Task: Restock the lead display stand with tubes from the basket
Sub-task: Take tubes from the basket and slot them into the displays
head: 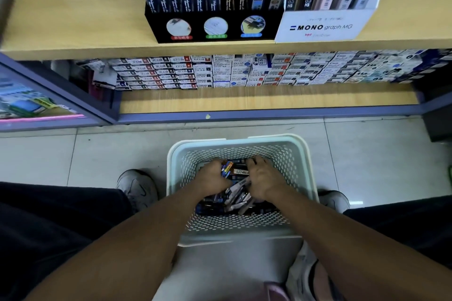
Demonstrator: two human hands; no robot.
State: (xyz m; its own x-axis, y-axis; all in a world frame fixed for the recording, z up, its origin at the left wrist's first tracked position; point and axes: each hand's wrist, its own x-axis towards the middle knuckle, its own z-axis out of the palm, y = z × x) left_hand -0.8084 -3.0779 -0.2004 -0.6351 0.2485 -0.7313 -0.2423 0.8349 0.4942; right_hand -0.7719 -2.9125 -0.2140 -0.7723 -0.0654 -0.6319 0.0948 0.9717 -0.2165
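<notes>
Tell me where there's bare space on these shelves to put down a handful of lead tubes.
Free: the top shelf left of the black display stand, and the lower shelf's front strip ahead of the stacked boxes. Crowded: the stand's slots look mostly full, the white box sits close beside it, and both hands fill the basket.

Both hands down in pale basket [242, 144] on floor: left hand [212, 177] grips tubes [227, 169], right hand [263, 178] curled over pile. Black display stand [210, 29] on far shelf.
</notes>
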